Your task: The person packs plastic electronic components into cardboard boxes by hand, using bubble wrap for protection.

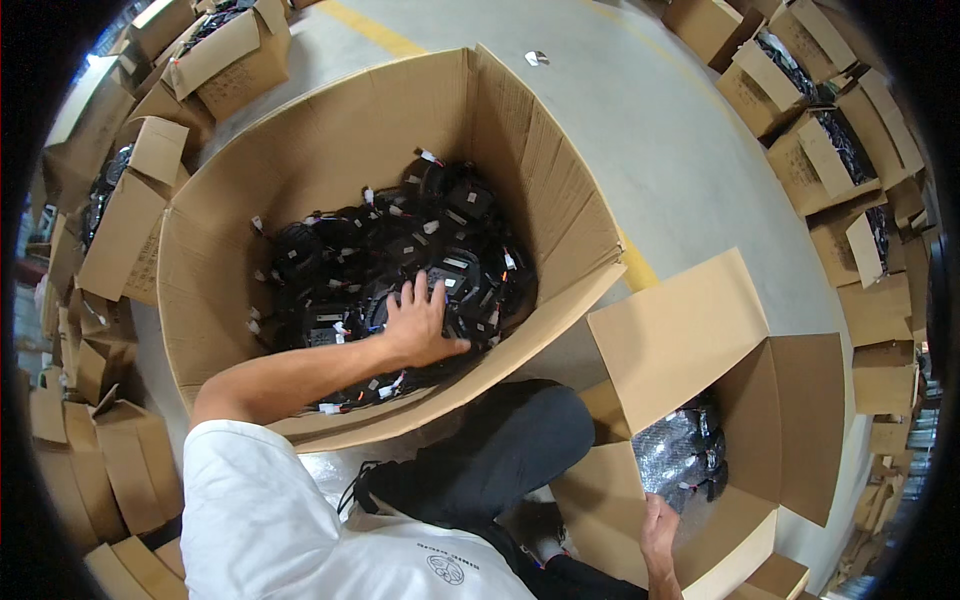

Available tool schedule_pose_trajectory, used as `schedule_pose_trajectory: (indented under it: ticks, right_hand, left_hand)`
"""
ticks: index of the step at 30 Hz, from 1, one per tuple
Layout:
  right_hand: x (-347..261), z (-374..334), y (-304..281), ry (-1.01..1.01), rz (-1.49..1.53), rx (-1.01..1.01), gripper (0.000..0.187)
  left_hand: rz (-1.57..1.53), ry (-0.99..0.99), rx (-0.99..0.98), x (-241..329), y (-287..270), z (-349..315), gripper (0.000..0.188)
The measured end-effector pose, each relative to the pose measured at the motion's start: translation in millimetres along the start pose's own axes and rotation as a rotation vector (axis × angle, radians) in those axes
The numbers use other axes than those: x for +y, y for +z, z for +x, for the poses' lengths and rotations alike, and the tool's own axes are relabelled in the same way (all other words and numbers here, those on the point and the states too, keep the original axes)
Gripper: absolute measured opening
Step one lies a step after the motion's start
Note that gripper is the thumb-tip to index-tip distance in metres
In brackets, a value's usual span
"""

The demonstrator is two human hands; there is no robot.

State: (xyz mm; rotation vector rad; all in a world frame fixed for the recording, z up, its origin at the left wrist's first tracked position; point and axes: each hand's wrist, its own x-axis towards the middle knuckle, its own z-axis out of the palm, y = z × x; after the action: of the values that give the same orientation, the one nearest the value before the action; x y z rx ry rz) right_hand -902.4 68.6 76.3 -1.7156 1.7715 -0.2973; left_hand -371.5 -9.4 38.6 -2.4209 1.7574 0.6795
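My left hand (pixel 415 325) reaches into a large cardboard box (pixel 385 120), its fingers spread over a pile of black plastic parts (pixel 400 235). Those parts carry thin cables with small white plugs, and the hand grips none of them. Down in a smaller open cardboard box (pixel 805 415) on the right, my right hand (pixel 658 530) has its fingers closed at the lower edge of a clear bubble-wrap sheet (pixel 670 455). More black parts (pixel 712 455) lie beside and partly under the sheet. A raised flap (pixel 685 335) hides some of this box's inside.
My bent knee (pixel 550 425) sits between the two boxes. Open cartons (pixel 235 65) with black parts line the left side, and more stacked cartons (pixel 820 160) stand along the right. Yellow lines (pixel 370 28) cross the grey floor (pixel 620 120), where a small scrap (pixel 537 58) lies.
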Motion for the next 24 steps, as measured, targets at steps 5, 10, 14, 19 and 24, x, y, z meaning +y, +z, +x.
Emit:
schedule_pose_trajectory:
  ticks: [5,10,14,19,24]
  right_hand:
    - [-7,10,5,-0.017,-0.028,-0.003,0.035]
    - [26,2,6,-0.036,0.013,0.039,0.040]
    - [-4,-1,-7,0.140,-0.156,-0.076,0.047]
    - [-4,3,-8,0.095,-0.268,-0.110,0.050]
    - [-18,0,-10,0.056,-0.204,-0.095,0.047]
  left_hand:
    - [0.080,-0.167,0.008,-13,33,43,0.109]
    - [0.097,-0.080,-0.263,-22,29,63,0.104]
    - [0.089,-0.026,-0.366,-21,31,44,0.097]
    - [0.186,0.299,-0.343,-3,39,11,0.082]
    - [0.603,0.500,0.068,-34,80,-13,0.054]
